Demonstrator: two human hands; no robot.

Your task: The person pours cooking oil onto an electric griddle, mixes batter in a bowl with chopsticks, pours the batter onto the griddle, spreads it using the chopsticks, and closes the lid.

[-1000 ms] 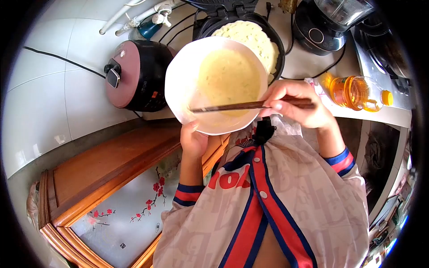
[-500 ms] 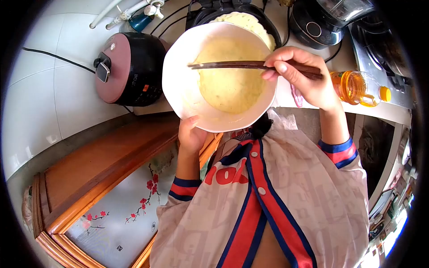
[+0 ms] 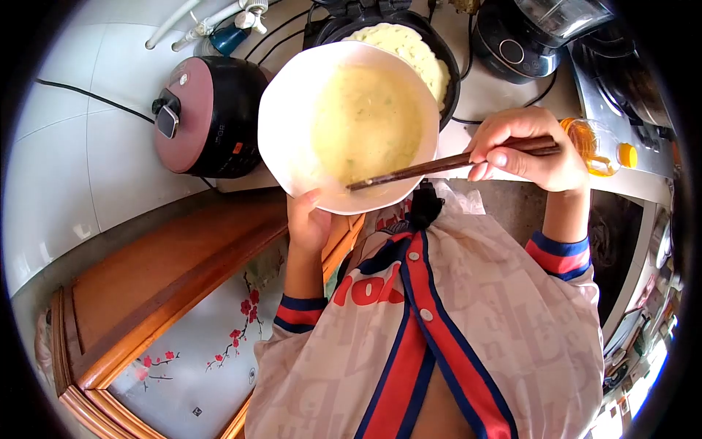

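My left hand (image 3: 310,222) grips the lower left rim of a white bowl (image 3: 284,124), thumb over the edge. Pale yellow batter (image 3: 369,121) with green flecks lies in the bowl. In my right hand (image 3: 523,148) is a pair of dark wooden chopsticks (image 3: 424,168), fingers closed round their upper part. Their tips reach over the bowl's near inner side, below the pool of batter. Behind the bowl, a round black pan (image 3: 455,91) holds a pale pancake (image 3: 406,47), partly hidden by the bowl.
A pink and black electric cooker (image 3: 219,117) stands at left. An oil bottle with a yellow cap (image 3: 596,146) lies on the counter at right, near a black appliance (image 3: 512,51). Cables run along the back. Below left is a wooden cabinet (image 3: 175,285) with flower-patterned glass.
My right hand has moved right and slightly down, swinging the chopstick tips from the batter's upper left to the bowl's near side. The bowl has shifted slightly left, uncovering more pancake.
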